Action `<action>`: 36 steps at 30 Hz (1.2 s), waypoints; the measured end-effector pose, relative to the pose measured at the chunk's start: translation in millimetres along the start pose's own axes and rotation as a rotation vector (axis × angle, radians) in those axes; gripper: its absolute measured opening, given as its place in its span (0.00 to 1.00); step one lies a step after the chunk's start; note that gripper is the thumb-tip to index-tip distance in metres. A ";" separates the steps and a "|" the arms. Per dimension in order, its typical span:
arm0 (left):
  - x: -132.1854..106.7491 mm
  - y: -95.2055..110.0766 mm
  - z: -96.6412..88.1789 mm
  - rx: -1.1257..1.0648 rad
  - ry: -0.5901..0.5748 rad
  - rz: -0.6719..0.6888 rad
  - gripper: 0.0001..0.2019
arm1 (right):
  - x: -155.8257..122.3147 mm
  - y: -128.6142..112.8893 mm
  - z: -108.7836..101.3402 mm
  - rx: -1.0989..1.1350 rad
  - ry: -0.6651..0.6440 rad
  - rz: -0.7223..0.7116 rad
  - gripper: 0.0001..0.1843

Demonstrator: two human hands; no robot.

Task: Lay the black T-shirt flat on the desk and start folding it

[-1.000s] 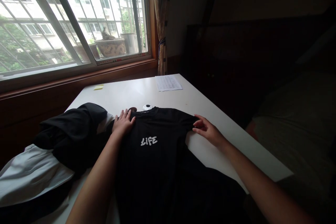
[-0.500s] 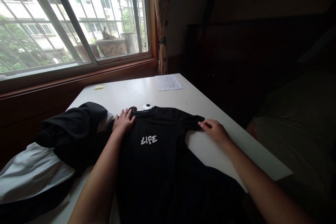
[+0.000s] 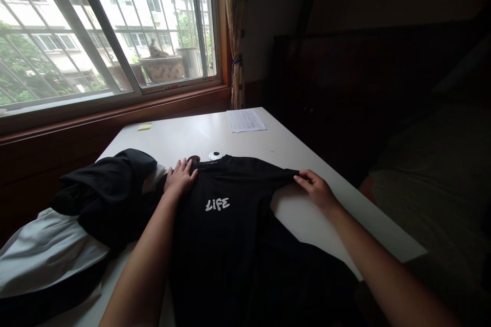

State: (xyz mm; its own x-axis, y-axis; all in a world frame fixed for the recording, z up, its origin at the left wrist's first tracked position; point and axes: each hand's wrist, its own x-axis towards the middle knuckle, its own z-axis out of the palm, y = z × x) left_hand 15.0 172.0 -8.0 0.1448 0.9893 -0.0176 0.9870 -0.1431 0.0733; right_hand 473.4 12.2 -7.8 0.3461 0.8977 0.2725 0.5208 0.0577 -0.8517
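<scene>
A black T-shirt (image 3: 222, 235) with white lettering on its chest lies spread over the white table (image 3: 184, 135), its collar toward the far side. My left hand (image 3: 181, 177) rests flat on the shirt's left shoulder, fingers spread. At the end of the right sleeve, my right hand (image 3: 312, 188) pinches the cuff between thumb and fingers, and the sleeve is drawn out straight. Just beyond the collar sit a round white-and-black item (image 3: 215, 156) and a dark round item (image 3: 195, 159), partly hidden by my left hand and the shirt.
A heap of black and white clothes (image 3: 111, 189) lies left of my left arm. Papers (image 3: 246, 120) and a yellow sticky note (image 3: 144, 126) are at the table's far end. Behind stand a barred window (image 3: 115, 36) and a curtain (image 3: 237, 51). The right side is dark.
My right hand has shifted slightly to the right with the sleeve cuff, and the sleeve looks straighter. My left hand stays in place.
</scene>
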 end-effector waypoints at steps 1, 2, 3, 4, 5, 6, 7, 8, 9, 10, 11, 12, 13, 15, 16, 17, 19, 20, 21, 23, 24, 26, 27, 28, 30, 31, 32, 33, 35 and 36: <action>0.1 0.0 -0.1 -0.001 -0.001 -0.001 0.36 | 0.0 1.1 -0.2 0.072 0.000 0.031 0.18; 0.3 0.0 0.0 -0.001 -0.002 -0.001 0.36 | -0.2 2.0 0.1 0.146 -0.017 0.055 0.18; 0.4 0.0 0.1 -0.002 -0.002 -0.001 0.36 | -0.5 2.7 0.9 0.220 -0.042 0.075 0.18; 0.5 -0.1 0.2 -0.002 -0.001 -0.001 0.36 | -1.0 2.9 1.9 0.286 -0.065 0.094 0.18; 0.5 -0.2 0.5 -0.003 0.000 0.000 0.36 | -1.6 2.7 3.2 0.343 -0.084 0.113 0.18; 0.5 -0.3 0.7 -0.004 0.001 0.001 0.36 | -2.3 2.1 4.6 0.387 -0.097 0.127 0.17; 0.5 -0.5 1.1 -0.004 0.003 0.002 0.36 | -3.1 1.1 5.9 0.421 -0.103 0.134 0.17; 0.6 -0.7 1.5 -0.005 0.004 0.003 0.36 | -3.9 -0.3 7.1 0.442 -0.102 0.133 0.17; 0.6 -1.0 1.9 -0.005 0.005 0.003 0.36 | -4.7 -1.9 8.0 0.455 -0.100 0.130 0.17; 0.7 -1.2 2.4 -0.005 0.007 0.003 0.36 | -5.5 -3.7 8.6 0.462 -0.101 0.130 0.17; 0.9 -1.5 2.8 -0.005 0.008 0.003 0.36 | -6.3 -5.4 9.1 0.469 -0.106 0.135 0.17; 1.2 -1.7 3.2 -0.005 0.009 0.003 0.36 | -7.0 -6.9 9.4 0.478 -0.115 0.144 0.18; 1.4 -1.9 3.4 -0.005 0.009 0.003 0.36 | -7.6 -8.1 9.6 0.488 -0.125 0.154 0.18; 1.7 -2.0 3.5 -0.006 0.007 0.002 0.36 | -8.1 -9.1 10.2 0.507 -0.133 0.173 0.20; 1.7 -1.9 3.2 -0.006 0.006 0.001 0.36 | -8.0 -8.8 10.7 0.509 -0.119 0.175 0.20; 1.6 -1.7 2.8 -0.007 0.005 0.001 0.36 | -7.8 -8.1 11.1 0.500 -0.095 0.171 0.21; 1.0 -1.1 1.8 -0.007 0.004 0.001 0.36 | -7.0 -6.2 11.7 0.448 -0.039 0.157 0.22; 0.7 -0.9 1.3 -0.007 0.005 0.002 0.36 | -6.6 -5.4 11.8 0.404 -0.018 0.150 0.23; 0.4 -0.7 0.9 -0.007 0.005 0.003 0.36 | -6.3 -4.9 11.7 0.355 -0.008 0.141 0.23; 0.0 -0.5 0.6 -0.007 0.005 0.005 0.36 | -6.1 -4.9 11.2 0.273 -0.009 0.114 0.23; 0.0 -0.6 0.7 -0.006 0.006 0.004 0.36 | -6.1 -5.3 10.9 0.253 -0.015 0.097 0.23; 0.3 -0.9 1.2 -0.005 0.006 0.003 0.36 | -6.2 -6.1 10.5 0.252 -0.032 0.065 0.24; 0.5 -1.1 1.6 -0.004 0.007 0.002 0.36 | -6.2 -6.2 10.2 0.250 -0.037 0.054 0.23; 0.7 -1.2 2.0 -0.003 0.007 0.001 0.36 | -6.1 -6.0 10.0 0.230 -0.032 0.044 0.23; 1.0 -1.4 2.4 -0.001 0.008 0.002 0.36 | -5.6 -4.8 8.9 0.119 0.028 0.000 0.21; 1.0 -1.4 2.5 -0.001 0.008 0.003 0.36 | -5.3 -4.1 8.1 0.039 0.084 -0.036 0.20; 1.0 -1.3 2.4 -0.001 0.008 0.003 0.36 | -5.0 -3.7 7.1 -0.043 0.148 -0.077 0.18; 0.9 -1.2 2.2 -0.001 0.008 0.004 0.36 | -4.7 -3.7 6.0 -0.115 0.207 -0.124 0.17; 0.6 -1.0 1.7 -0.002 0.007 0.005 0.36 | -4.5 -5.4 4.0 -0.216 0.276 -0.235 0.14; 0.5 -0.8 1.5 -0.001 0.006 0.005 0.36 | -4.6 -7.2 3.4 -0.252 0.280 -0.297 0.13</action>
State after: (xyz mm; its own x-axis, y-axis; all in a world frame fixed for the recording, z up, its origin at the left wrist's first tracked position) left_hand 14.3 172.6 -9.5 0.1494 0.9887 -0.0108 0.9861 -0.1481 0.0749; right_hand 465.4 9.1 -4.4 0.3325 0.7044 0.6271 0.7900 0.1552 -0.5932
